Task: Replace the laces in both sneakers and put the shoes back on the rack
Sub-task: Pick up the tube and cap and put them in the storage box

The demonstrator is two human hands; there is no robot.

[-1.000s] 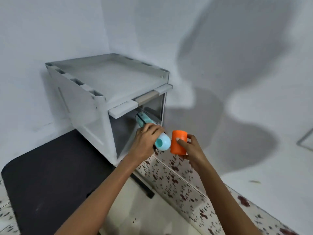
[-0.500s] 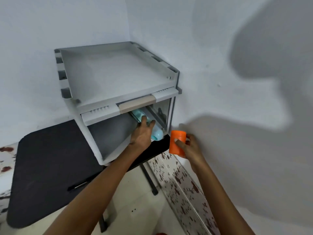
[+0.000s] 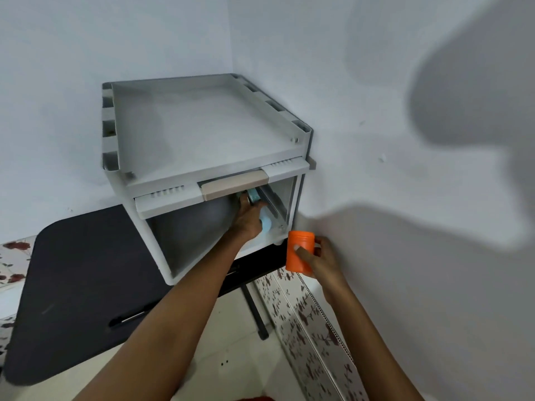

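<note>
Just the one view here: a wide-angle cam is sitting on the person's head, facing forward and tilting steeply down into a corner of two white walls [image 3: 86, 53]. It's hanging close above the white boxy plastic cabinet [image 3: 202, 134], so it's catching the flat top and peeking into the open front. Both forearms [image 3: 188, 314] are coming in from 6 o'clock, the black rounded tabletop [image 3: 86, 285] is spreading out toward 8 o'clock, and the flower-patterned tile strip [image 3: 307, 322] is running toward 5 o'clock.
</note>
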